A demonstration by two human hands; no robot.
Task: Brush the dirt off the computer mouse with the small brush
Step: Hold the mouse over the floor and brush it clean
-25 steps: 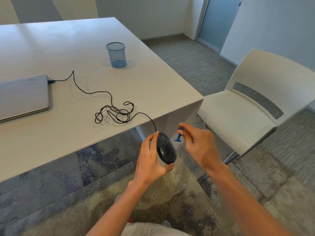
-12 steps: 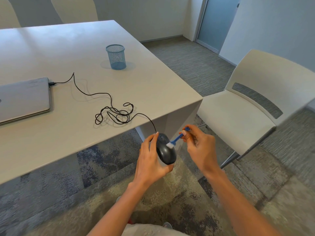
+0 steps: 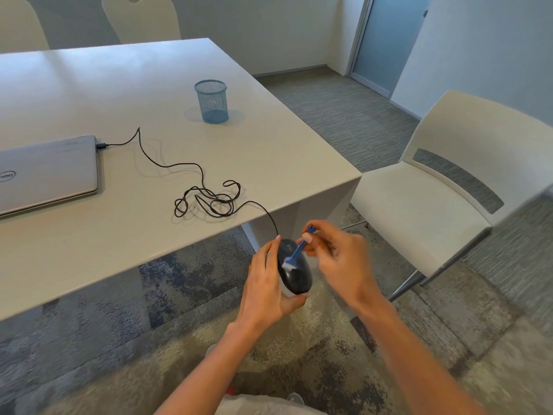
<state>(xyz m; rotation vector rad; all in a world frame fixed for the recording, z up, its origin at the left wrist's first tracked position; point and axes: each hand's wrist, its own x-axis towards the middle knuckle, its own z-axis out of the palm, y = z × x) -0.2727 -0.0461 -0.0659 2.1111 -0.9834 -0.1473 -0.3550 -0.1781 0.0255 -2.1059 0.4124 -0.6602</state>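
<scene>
Brush bristles on the mouse, held off the table's edge.

The left hand (image 3: 269,283) grips the black mouse (image 3: 294,269), hiding its underside; the right hand (image 3: 338,262) pinches one small blue brush (image 3: 296,254). One mesh cup (image 3: 211,100) and one laptop (image 3: 48,172), cut off at left, sit on the table (image 3: 269,151); the cup's contents are unclear.

Black mouse (image 3: 294,272), blue white-bristled brush (image 3: 296,255), blue mesh cup (image 3: 211,101)

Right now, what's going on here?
A person is cleaning a black computer mouse. The left hand holds it in the air, just off the table edge, while the right hand pinches a small blue brush, bristles on the mouse's top. Its cable trails back to the closed laptop.
</scene>
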